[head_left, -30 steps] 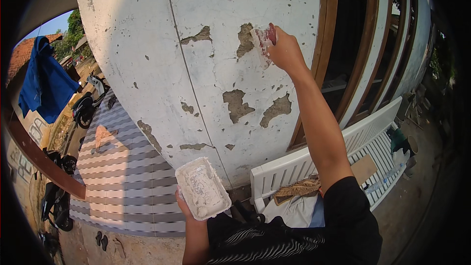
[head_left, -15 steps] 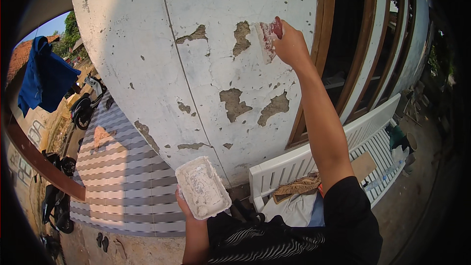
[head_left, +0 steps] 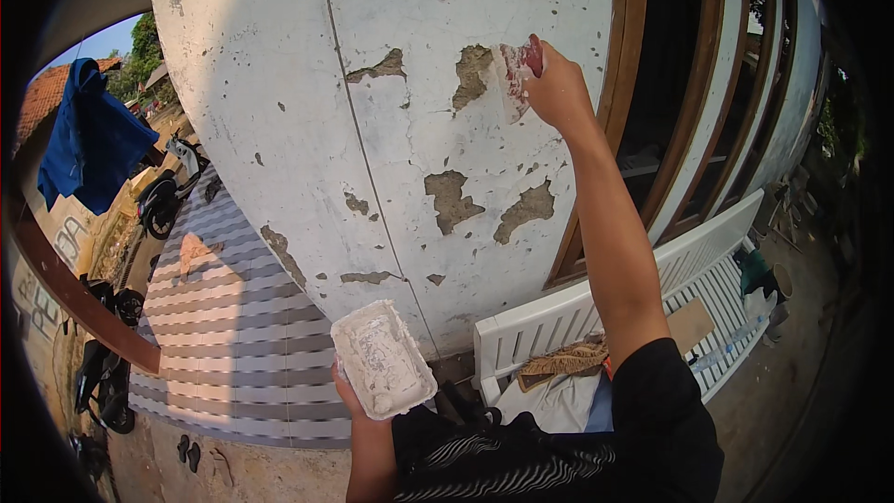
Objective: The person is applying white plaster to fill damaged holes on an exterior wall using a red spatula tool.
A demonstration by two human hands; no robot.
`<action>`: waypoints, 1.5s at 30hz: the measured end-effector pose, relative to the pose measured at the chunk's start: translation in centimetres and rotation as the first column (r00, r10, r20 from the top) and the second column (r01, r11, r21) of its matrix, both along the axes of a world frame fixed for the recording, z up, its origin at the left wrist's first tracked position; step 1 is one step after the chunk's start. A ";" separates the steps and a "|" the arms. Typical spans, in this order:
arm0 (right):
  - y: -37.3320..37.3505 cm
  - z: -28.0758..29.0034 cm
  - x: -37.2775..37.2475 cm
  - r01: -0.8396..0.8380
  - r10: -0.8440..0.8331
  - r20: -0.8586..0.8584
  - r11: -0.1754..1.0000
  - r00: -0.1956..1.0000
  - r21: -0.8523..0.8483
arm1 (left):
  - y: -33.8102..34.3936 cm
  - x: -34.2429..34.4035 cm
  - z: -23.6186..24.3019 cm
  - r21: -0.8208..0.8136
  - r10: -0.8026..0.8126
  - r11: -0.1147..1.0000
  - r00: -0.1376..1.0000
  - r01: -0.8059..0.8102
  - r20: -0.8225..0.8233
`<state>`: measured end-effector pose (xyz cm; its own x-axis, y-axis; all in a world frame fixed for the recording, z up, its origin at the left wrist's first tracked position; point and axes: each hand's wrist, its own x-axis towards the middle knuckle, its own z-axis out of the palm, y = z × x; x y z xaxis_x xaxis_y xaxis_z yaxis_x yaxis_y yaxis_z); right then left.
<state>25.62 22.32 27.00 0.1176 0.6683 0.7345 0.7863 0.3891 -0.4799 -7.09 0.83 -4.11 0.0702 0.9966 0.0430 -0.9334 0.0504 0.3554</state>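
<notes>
You faced a white wall [head_left: 405, 144], cracked and flaking, with a tiled floor [head_left: 279, 340] spreading to the left of it and a bench [head_left: 540, 312] standing near its lower right part. The tub [head_left: 413, 351] was in front of the wall, near its foot; your left hand [head_left: 348, 393] gripped it from the side and held it tilted. Pale paste [head_left: 380, 354] coated the inside, with a lump near the tub's lower end. Your right hand [head_left: 562, 87] was closed around the handle of the scraper [head_left: 514, 79], high up at the wall's right side; its blade was smeared white, and whether it touched the surface could not be told.

Among the bare grey patches, the tall one [head_left: 472, 76] lay just left of the blade, and two more, the jagged one [head_left: 452, 203] and the slanting one [head_left: 526, 211], showed lower on the wall. None of these looked covered, so most of the work there seemed left. Small chips dotted the wall too; any finished filling could not be told from old white coating.
</notes>
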 end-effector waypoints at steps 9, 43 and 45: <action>0.5 -0.3 1.5 0.059 -0.060 -0.034 0.998 0.998 -0.010 | 0.3 0.3 0.3 0.007 -0.019 1.000 0.998 0.020 -0.056; -0.6 -2.1 0.4 -0.019 0.003 -0.130 0.992 0.992 -0.126 | -0.9 0.2 0.0 -0.049 0.012 0.999 1.000 -0.011 0.020; -0.1 -2.7 0.8 -0.032 0.025 -0.106 0.997 0.994 -0.065 | -1.0 0.3 0.5 0.006 -0.001 1.000 0.996 0.002 -0.084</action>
